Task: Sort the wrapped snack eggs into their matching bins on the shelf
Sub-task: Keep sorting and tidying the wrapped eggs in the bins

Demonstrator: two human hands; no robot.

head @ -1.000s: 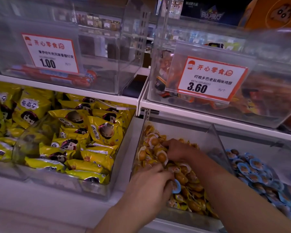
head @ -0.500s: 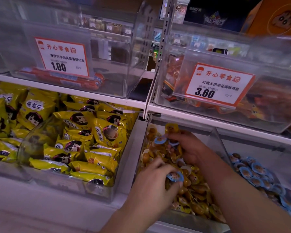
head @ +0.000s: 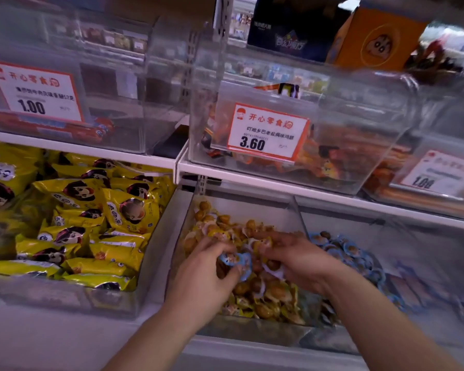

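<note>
Left hand (head: 206, 274) — fingers pinched on blue-wrapped eggs (head: 235, 261) above the yellow-egg bin (head: 241, 329). The matching blue-egg bin (head: 426, 266) lies to the right, beyond the clear divider (head: 299, 218), nearer the right hand (head: 295, 259) — whose fingers curl among yellow-wrapped eggs (head: 265, 293); grip unclear.
</note>
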